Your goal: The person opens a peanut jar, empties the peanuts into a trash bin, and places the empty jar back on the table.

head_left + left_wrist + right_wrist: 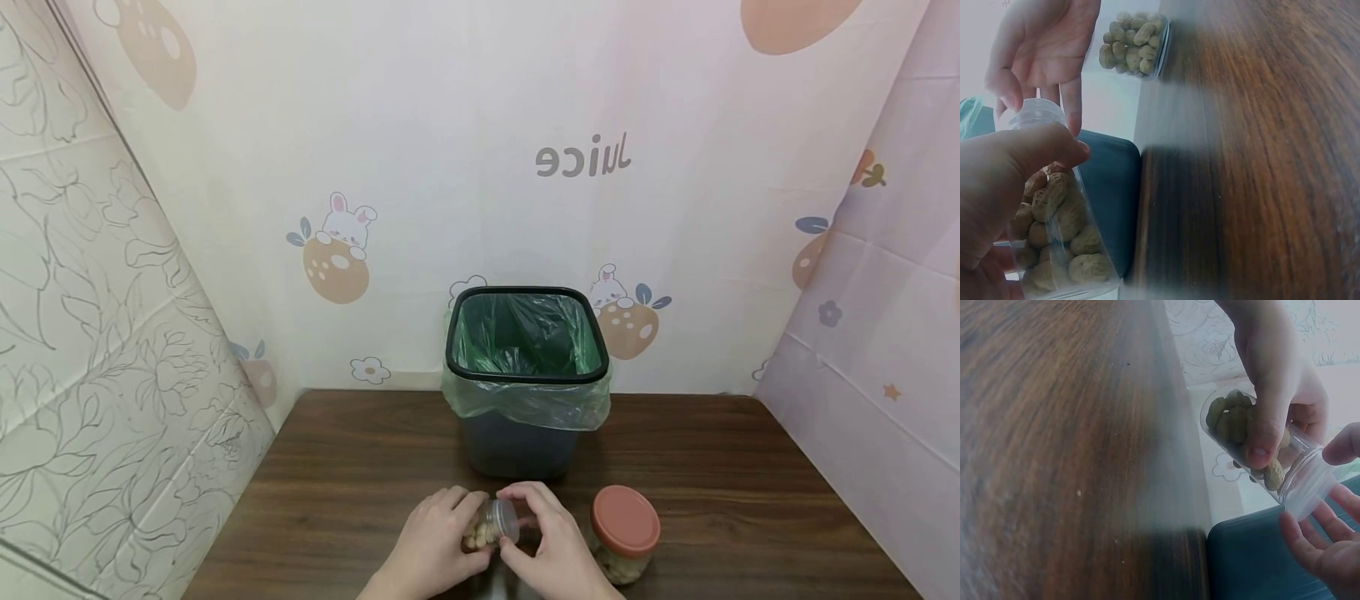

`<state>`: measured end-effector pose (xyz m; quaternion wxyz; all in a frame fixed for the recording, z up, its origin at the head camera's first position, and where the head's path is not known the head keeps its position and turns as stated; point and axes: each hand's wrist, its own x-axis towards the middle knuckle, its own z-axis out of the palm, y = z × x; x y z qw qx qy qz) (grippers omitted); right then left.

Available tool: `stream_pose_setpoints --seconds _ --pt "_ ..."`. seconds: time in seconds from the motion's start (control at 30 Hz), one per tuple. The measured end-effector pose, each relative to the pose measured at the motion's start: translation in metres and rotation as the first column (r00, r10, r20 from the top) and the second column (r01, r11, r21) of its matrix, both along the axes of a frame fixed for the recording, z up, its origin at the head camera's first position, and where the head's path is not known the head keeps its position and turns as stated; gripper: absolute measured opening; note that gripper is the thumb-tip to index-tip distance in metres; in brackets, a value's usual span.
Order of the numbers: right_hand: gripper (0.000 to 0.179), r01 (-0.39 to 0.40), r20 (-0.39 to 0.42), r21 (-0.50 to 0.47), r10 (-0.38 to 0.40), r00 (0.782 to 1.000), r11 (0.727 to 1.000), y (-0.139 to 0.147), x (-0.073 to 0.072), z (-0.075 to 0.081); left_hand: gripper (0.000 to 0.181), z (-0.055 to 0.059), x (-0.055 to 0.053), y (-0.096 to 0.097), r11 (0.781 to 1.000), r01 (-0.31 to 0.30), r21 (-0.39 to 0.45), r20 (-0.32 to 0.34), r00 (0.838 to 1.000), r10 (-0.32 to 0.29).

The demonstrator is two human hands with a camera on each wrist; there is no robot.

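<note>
1. A small, clear plastic jar filled with tan, unshelled peanuts (480, 533) lies between the two hands, near the front of the dark brown wood-grain desk (712, 467), its mouth turned toward the right.
2. The left hand (431, 540) holds the jar's body, thumb and fingers wrapped around its sides, so the jar sits within its curl.
3. The right hand (553, 542) grips the translucent whitish lid (507, 518) at the mouth, thumb on the near side and index finger on the far side (whether the lid is loose, I cannot tell).
4. Just beside the right hand, on its outer side, a wider clear jar with a round salmon-pink lid (627, 518) stands upright, also holding peanuts.
5. Beyond both hands stands a dark, squarish bin (517, 450) with a black rim, lined with a translucent green plastic bag (555, 407).
</note>
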<state>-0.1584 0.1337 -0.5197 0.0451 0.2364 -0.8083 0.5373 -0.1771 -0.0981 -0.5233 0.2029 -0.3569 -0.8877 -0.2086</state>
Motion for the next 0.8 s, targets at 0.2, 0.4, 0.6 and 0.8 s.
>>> stream_pose_setpoints --seconds 0.2,0.4,0.6,0.8 --pt "0.056 0.031 -0.044 0.006 -0.03 0.999 1.0 -0.0003 0.0004 0.0007 0.055 -0.0001 -0.001 -0.0004 1.0 -0.006 0.012 0.027 1.0 0.006" --pt "0.057 0.038 -0.045 0.008 -0.037 0.998 0.999 0.0001 0.0008 0.002 0.055 -0.0008 -0.0021 -0.001 1.0 -0.02 0.003 0.037 0.999 0.019" --pt "0.057 0.061 -0.026 0.014 -0.061 0.998 0.998 0.0003 0.0011 0.0027 0.056 -0.0019 -0.003 -0.0011 0.999 -0.034 0.004 0.009 0.999 0.034" --pt "0.057 0.069 -0.011 0.007 -0.069 0.998 0.998 0.0006 0.0011 0.0028 0.057 -0.0019 -0.0033 -0.0009 0.999 -0.037 0.009 -0.008 0.999 0.037"
